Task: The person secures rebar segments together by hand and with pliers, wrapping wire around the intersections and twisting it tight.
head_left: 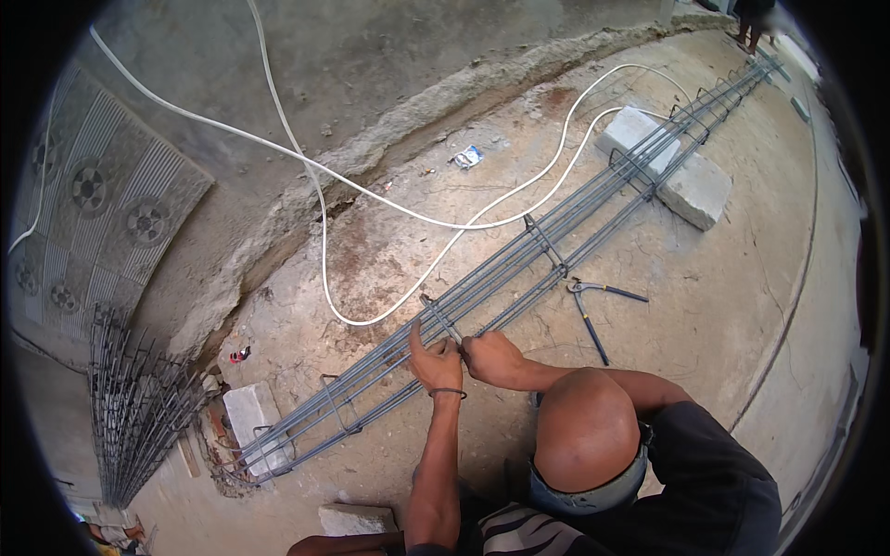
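A long cage of steel reinforcing bars point(368, 361) with square stirrups runs diagonally across the concrete floor. My left hand point(436, 361), with a dark band at the wrist, grips the cage beside a stirrup point(441, 315), index finger raised along the bars. Just to its right, my right hand point(489, 357) is closed at the stirrup's lower end; what its fingers hold is too hidden to name. Pliers point(589, 329) with black and yellow handles lie open on the floor beyond my right hand. My bent bare knee point(584, 426) is below the right hand.
Concrete blocks point(691, 190) point(250, 417) support the cage. A loose white cable point(362, 322) loops beyond it. A bundle of bars point(134, 408) and patterned panels point(102, 157) are at left, a broken concrete edge behind. A person's legs point(751, 28) stand at top right.
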Available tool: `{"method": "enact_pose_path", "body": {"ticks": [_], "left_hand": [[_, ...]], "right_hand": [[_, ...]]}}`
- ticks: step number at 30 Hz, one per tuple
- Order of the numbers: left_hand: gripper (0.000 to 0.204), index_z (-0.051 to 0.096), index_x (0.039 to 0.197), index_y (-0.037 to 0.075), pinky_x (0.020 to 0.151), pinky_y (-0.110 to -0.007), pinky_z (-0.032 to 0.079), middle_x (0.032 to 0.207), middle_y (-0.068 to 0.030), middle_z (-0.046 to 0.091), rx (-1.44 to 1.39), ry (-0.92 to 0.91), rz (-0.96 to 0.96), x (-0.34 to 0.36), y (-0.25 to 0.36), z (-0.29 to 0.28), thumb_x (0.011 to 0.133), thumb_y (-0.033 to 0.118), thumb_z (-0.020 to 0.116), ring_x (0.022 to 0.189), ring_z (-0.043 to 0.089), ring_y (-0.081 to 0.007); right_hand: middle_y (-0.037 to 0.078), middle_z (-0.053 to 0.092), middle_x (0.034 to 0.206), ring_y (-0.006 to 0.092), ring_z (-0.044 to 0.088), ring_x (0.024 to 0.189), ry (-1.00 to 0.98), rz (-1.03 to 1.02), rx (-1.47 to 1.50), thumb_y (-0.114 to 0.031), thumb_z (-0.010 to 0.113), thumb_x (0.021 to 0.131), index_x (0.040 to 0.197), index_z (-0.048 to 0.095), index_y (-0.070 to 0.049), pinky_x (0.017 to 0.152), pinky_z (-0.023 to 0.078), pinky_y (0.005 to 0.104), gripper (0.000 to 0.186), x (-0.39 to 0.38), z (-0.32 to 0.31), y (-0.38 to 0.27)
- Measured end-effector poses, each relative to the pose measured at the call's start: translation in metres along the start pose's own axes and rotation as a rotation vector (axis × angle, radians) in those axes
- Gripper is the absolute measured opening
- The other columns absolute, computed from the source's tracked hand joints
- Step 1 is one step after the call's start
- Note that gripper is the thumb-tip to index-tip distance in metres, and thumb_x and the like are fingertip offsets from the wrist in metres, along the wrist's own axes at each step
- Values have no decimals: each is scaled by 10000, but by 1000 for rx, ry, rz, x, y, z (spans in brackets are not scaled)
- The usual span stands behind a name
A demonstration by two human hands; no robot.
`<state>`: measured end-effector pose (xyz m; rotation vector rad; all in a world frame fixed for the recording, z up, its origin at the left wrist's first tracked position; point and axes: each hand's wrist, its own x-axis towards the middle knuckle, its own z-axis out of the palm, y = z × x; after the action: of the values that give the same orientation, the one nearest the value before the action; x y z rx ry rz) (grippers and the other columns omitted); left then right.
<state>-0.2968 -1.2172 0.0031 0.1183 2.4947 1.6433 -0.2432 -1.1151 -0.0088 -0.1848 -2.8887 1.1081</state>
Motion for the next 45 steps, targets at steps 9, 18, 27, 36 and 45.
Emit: {"method": "enact_pose_path", "body": {"ticks": [9,18,27,36,45], "left_hand": [[564,460,1332,36,761,-333,523,895,-191,707,98,199,312,-44,-14,8,806,-22,658,863,704,-275],[344,667,1071,35,718,-423,521,836,-140,707,226,171,252,-31,-5,-5,734,84,713,841,682,-302],[152,696,804,-40,595,-300,500,693,-144,689,163,-254,-38,26,-10,-20,785,108,722,628,659,-196],[132,651,797,-31,587,-329,474,709,-142,662,104,-83,58,-8,-12,-18,803,81,721,636,621,-216],[79,643,810,-24,660,-331,471,729,-111,649,152,186,236,-65,-42,34,855,40,632,697,608,-206]], "right_hand": [[252,598,619,347,640,595,-124,-231,75,-75,602,693,690,646,54,554,499,433,137,7,-45,-1],[143,674,752,200,651,623,-743,163,329,-103,506,817,837,660,75,567,532,310,236,50,-88,-28],[241,652,946,278,678,836,-601,610,992,-305,595,926,1041,563,140,761,587,362,461,5,-58,7],[95,649,858,154,615,729,-191,838,1735,-123,627,901,968,631,28,642,526,280,166,-14,-6,11],[115,636,636,184,593,524,-359,276,688,-194,613,885,806,682,48,489,461,324,264,22,-59,27]]}}
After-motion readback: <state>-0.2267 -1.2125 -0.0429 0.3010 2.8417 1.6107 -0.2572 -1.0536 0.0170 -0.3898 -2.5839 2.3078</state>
